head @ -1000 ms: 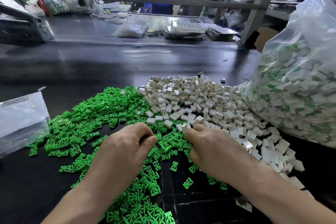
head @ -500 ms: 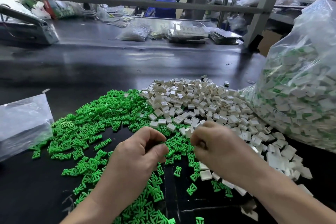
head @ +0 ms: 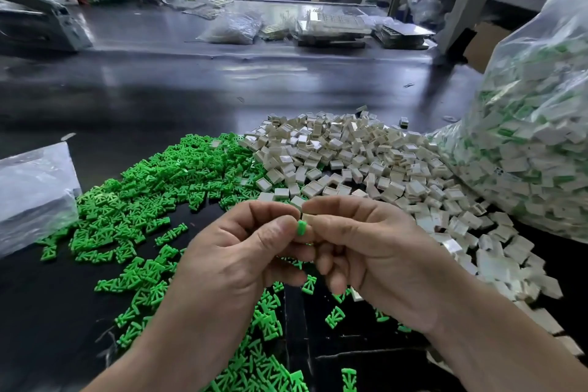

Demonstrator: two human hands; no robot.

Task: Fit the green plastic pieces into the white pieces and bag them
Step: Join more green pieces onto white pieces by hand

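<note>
**Green piece meeting white piece at mid-frame**

The left hand (head: 241, 251) is pinching a green piece (head: 301, 228) and the right hand (head: 375, 261) is pinching a white piece (head: 308, 219), the two parts touching at centre frame. The green pile (head: 165, 188) is lying lower left on the dark desk (head: 191, 89). The white pile (head: 366, 162) is touching the filled bag (head: 534, 137) at right.

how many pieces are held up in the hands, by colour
green piece: 1, in the left hand
white piece: 1, in the right hand
total: 2 in view
</note>
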